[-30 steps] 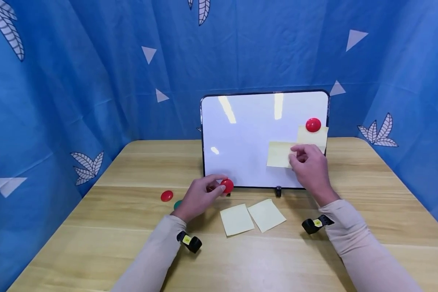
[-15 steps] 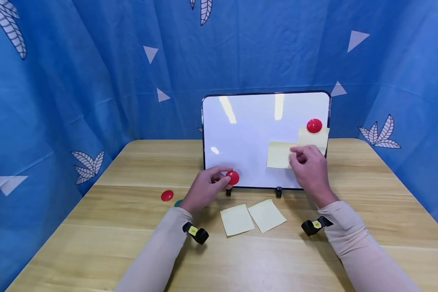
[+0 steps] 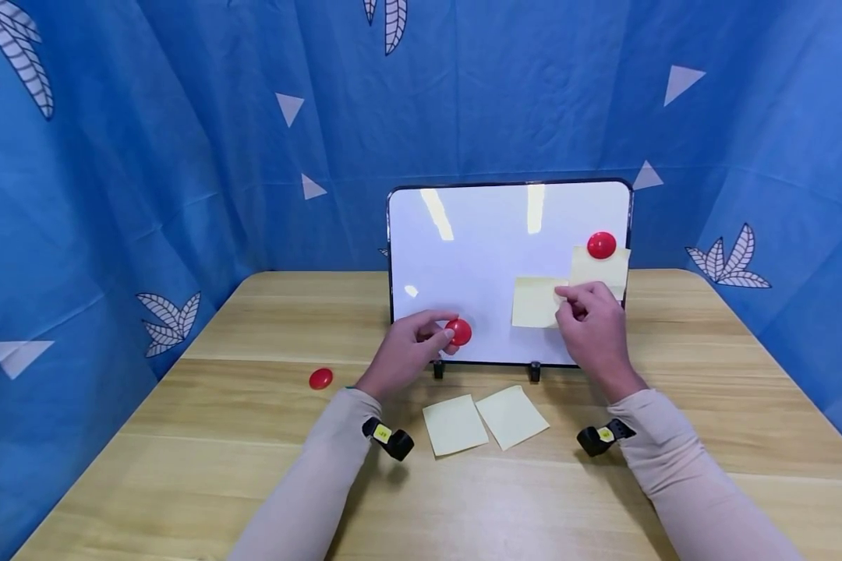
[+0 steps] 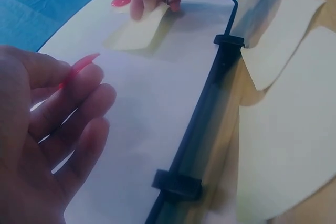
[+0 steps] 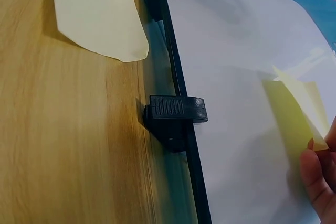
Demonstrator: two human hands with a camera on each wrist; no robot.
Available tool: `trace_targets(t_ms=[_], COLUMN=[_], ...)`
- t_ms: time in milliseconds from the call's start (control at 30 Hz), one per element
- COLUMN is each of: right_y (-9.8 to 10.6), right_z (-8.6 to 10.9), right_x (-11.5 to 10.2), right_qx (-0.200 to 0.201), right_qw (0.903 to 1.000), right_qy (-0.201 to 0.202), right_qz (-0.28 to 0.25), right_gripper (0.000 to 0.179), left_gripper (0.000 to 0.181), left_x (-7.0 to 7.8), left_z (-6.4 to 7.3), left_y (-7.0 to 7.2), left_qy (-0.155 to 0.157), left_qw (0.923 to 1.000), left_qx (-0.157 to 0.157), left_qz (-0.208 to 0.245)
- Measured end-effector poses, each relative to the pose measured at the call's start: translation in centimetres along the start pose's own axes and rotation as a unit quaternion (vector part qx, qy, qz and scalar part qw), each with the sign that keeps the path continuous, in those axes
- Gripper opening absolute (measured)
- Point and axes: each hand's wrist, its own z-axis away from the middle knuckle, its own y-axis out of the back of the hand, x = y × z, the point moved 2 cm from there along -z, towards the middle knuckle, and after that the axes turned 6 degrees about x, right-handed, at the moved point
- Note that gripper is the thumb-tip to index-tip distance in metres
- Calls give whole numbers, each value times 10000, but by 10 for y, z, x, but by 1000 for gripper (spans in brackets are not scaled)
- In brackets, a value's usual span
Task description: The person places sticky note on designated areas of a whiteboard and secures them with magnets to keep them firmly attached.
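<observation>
In the head view my left hand [image 3: 401, 352] pinches a round red magnet [image 3: 459, 332] in front of the lower left half of a framed whiteboard [image 3: 473, 249]. The left wrist view shows that magnet [image 4: 80, 70] edge-on between thumb and fingers, apart from the board. My right hand [image 3: 596, 333] pinches the right side of a pale yellow sticky note [image 3: 533, 302] at the board. Seen from the right wrist, the note [image 5: 300, 98] stands partly off the white surface. Above it to the right, another red magnet [image 3: 601, 245] sits on a second sticky note [image 3: 596, 269], partly hidden by my right hand.
Two more sticky notes [image 3: 456, 425] [image 3: 512, 417] lie on the wooden table [image 3: 519, 506] before the board. A loose red magnet [image 3: 320, 379] lies at the left. Black clip feet [image 3: 535, 372] support the board's lower edge. A blue curtain [image 3: 182, 156] hangs behind.
My left hand has moved right and up with the red magnet, from the board's lower left edge to in front of its surface. My right hand stays almost still at the note.
</observation>
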Motion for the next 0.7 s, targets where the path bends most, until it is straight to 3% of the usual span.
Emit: trace_targets(t_ms=[400, 700], right_y=[1, -1], right_z=[0, 0], right_x=[3, 5], right_qx=[28, -50], right_qw=[10000, 10000], right_qy=[2, 8], right_qz=[95, 66], right_gripper=[25, 23], left_gripper=[41, 42], left_x=[11, 8], left_z=[-17, -22], left_y=[-13, -26], left_qy=[-256, -199], left_qw=[9985, 9975], left_qx=[479, 546], left_qz=[23, 392])
